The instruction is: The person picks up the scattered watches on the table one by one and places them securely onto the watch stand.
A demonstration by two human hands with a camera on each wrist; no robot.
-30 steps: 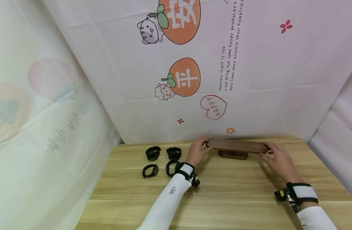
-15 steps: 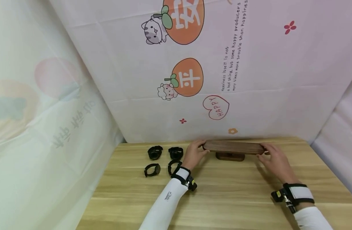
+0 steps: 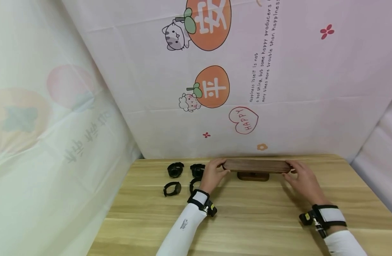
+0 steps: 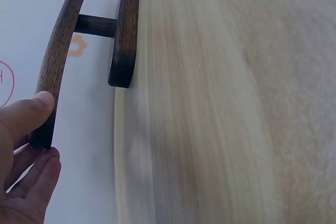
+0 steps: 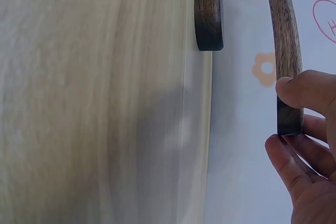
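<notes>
A dark brown wooden T-shaped stand (image 3: 254,165) is at the table's back edge, its long bar carried on a short post (image 4: 97,25) above a rounded base (image 3: 253,176). My left hand (image 3: 212,175) holds the bar's left end, thumb on the near side and fingers around the tip. At the other end, my right hand (image 3: 302,178) grips the bar the same way, as the right wrist view shows with the thumb on the bar (image 5: 286,30). In the left wrist view the base (image 4: 126,35) is close over the back edge of the tabletop.
Several black watches lie at the back left, among them one by the back edge (image 3: 175,170) and one nearer (image 3: 172,188). My left wrist is right beside another black strap (image 3: 194,185). A printed white cloth (image 3: 170,135) rises behind the wooden table (image 3: 247,220).
Both hands have shifted the stand left along the back of the table and slightly nearer. Its bar, slanted before, now lies more level. The head view has swung a little to the left.
</notes>
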